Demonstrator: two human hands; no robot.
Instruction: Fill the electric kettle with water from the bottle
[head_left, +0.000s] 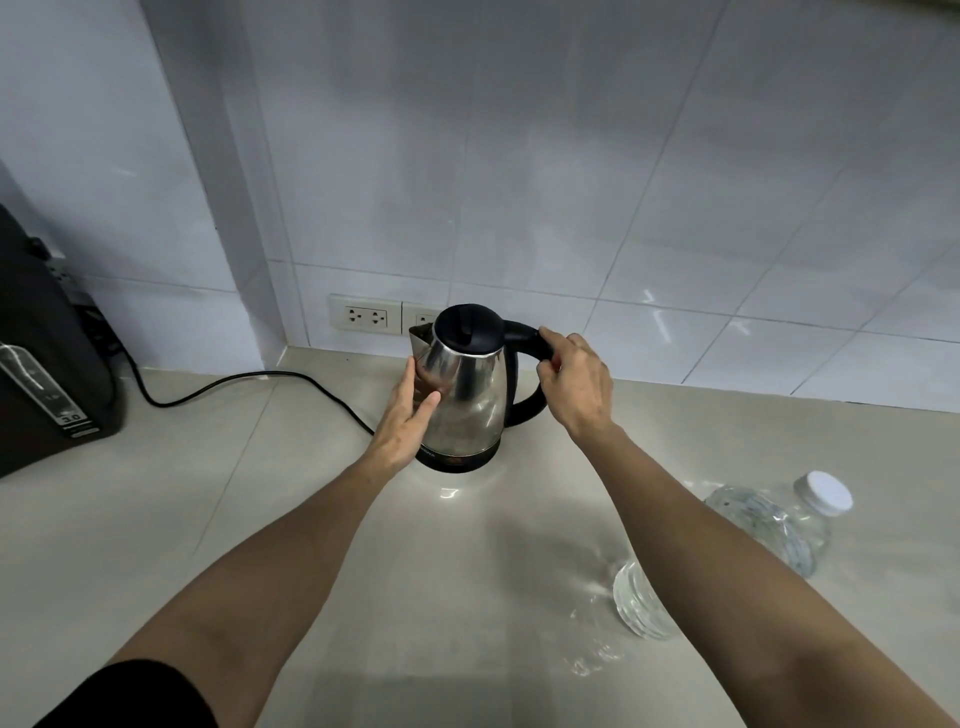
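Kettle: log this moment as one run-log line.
kettle: upright on counter, lid closed | left hand: flat on body | right hand: grip on handle | bottle: lying capped, untouched

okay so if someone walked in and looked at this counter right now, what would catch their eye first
Most likely the shiny steel kettle with its black lid shut, standing on the counter near the tiled wall, with the left hand flat against its side and the right hand around its black handle. Next, the clear water bottle lying on its side at the right, its white cap still on, partly hidden by the right forearm.
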